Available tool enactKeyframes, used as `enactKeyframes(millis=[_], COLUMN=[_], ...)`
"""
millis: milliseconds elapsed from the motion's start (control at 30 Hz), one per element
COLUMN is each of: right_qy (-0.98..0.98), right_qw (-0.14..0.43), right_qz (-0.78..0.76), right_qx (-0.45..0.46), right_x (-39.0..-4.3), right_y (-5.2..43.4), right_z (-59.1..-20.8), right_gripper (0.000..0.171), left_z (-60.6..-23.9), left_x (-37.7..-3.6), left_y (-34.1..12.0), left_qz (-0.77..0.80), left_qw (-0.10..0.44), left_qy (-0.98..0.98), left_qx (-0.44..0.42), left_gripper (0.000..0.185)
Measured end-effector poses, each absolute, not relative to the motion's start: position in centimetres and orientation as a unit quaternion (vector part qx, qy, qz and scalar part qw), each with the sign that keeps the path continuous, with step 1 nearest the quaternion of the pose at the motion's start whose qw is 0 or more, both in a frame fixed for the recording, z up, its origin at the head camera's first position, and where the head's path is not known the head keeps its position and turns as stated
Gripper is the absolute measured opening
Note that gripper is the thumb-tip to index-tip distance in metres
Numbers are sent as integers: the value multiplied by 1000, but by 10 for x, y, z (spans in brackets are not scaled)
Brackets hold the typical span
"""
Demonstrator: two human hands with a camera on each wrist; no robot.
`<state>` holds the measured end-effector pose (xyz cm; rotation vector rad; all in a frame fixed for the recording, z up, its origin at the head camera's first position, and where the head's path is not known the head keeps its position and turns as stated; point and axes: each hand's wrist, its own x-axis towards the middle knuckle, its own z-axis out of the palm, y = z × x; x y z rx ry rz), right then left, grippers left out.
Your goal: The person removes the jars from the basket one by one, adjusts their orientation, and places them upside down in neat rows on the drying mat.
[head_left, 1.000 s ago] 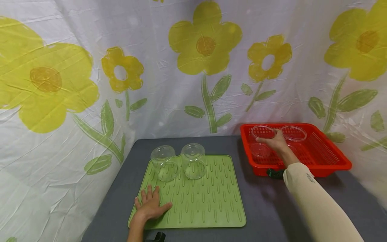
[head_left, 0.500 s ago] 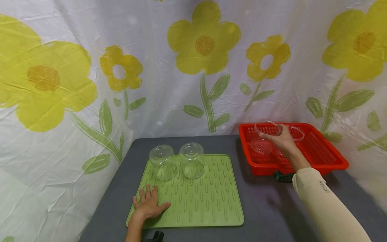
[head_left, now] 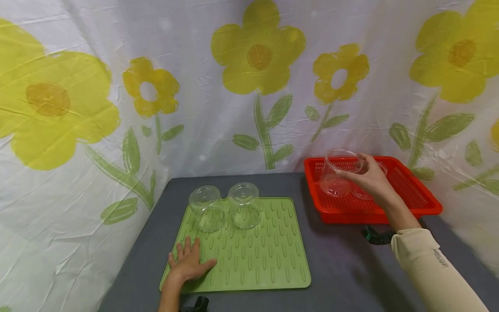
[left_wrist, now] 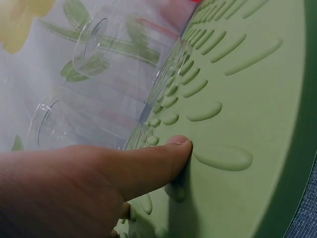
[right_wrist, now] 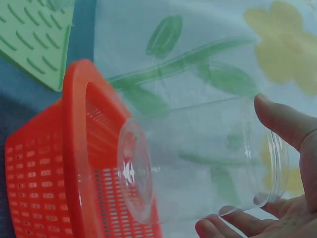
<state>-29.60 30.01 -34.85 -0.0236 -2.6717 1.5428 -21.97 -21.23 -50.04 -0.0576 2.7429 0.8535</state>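
My right hand (head_left: 368, 177) grips a clear plastic cup (head_left: 338, 173) by its rim and holds it tilted above the left part of the red basket (head_left: 421, 201). In the right wrist view the clear plastic cup (right_wrist: 208, 163) lies sideways with its base toward the red basket (right_wrist: 44, 173), thumb and fingers (right_wrist: 233, 220) around the rim. A second clear cup (head_left: 380, 168) stays in the basket, mostly behind the hand. My left hand (head_left: 187, 262) lies flat on the green ridged mat (head_left: 265, 251). Two clear cups (head_left: 206, 208) (head_left: 244, 204) stand upside down at the mat's far edge.
The mat and basket sit on a dark grey table (head_left: 343, 264). A white sheet with yellow flowers (head_left: 257, 52) hangs close behind and around the table. A dark wrist strap (head_left: 376, 236) shows on my right arm.
My right hand lifted the clear cup out of the red basket and tilted it, moving slightly up and toward me. The left hand stayed flat on the mat.
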Motion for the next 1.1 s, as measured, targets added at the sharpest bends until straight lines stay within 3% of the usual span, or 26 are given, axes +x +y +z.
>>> enactKeyframes(millis=[633,767,967,1100], right_qy=[-883,-884,-886,-888], right_qw=[24,29,33,32], right_qz=[466,463,454,447], right_qx=[44,61,87,102], right_x=[-261,-254,-241,-233], right_y=[280,272,259,250], right_z=[-332,-330,-329,-331], right_gripper=[105,99,94,93], left_z=[-494,-493,-472,-451], left_x=[-216,-217,-214,-210], left_y=[-205,-205,-194,-177], left_qz=[278,260,260,351], left_qw=[108,49,-106,-135], left_qy=[954,964,960,926], left_qx=[-26,-28,-22,4], left_gripper=[99,86,64,60])
